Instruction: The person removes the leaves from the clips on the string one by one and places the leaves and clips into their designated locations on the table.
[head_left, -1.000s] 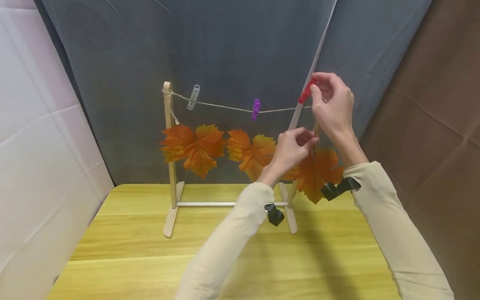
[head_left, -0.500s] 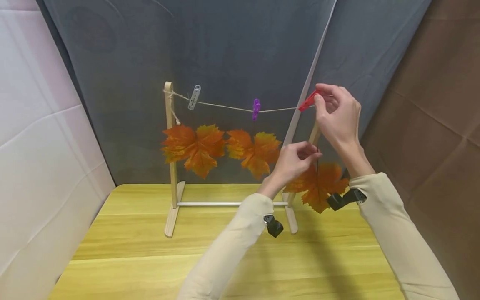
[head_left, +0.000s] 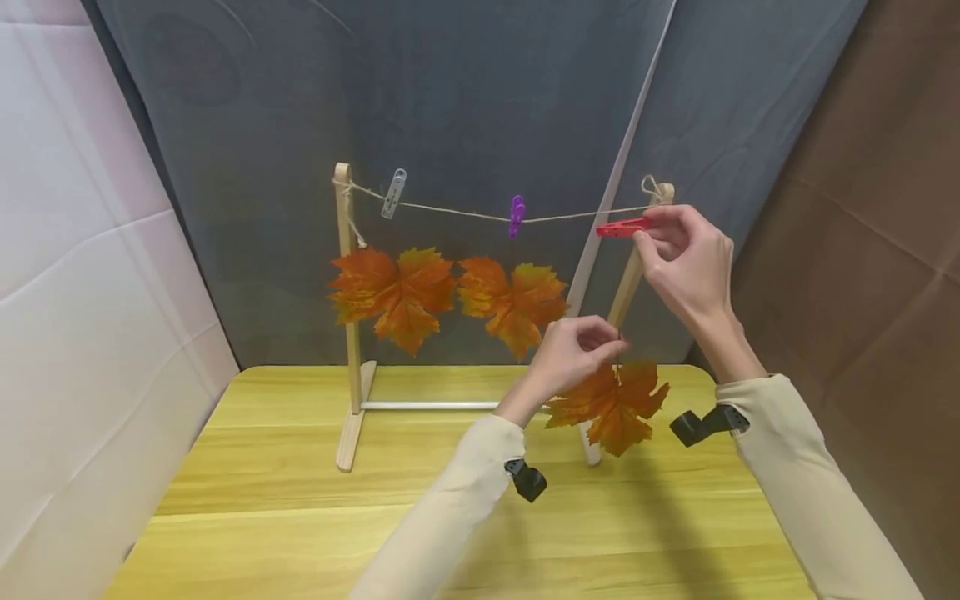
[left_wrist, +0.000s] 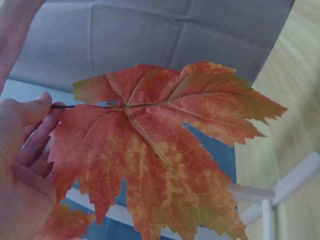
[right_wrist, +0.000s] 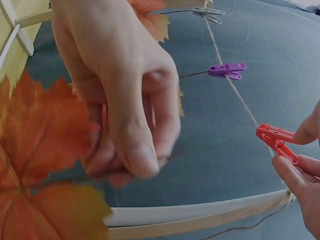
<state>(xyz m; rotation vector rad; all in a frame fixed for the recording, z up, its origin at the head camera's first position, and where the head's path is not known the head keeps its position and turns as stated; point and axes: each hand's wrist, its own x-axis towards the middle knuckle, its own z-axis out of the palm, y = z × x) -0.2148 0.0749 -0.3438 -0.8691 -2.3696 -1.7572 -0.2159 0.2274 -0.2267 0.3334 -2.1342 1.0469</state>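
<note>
"Orange jagged-edged leaf (head_left: pixel 618 407): where is it?"

"Just below the left hand (head_left: pixel 572 357), whose thumb and fingers pinch its thin dark stem (left_wrist: pixel 63 106)."

"And the right hand (head_left: pixel 692 265)?"

"Holding a red plastic clothespin (head_left: pixel 621 228) above the left hand; 2 similar leaves (head_left: pixel 513 302) hang left of both hands."

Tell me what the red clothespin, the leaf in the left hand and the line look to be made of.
Red clothespin: probably moulded plastic, smooth and evenly coloured.
Leaf in the left hand: artificial-looking, perhaps printed fabric or thin plastic; mostly matte, with blotchy orange colouring and marked veins.
Line: seems natural-fibre twine, judging by its dull beige look, though synthetic is possible.
</note>
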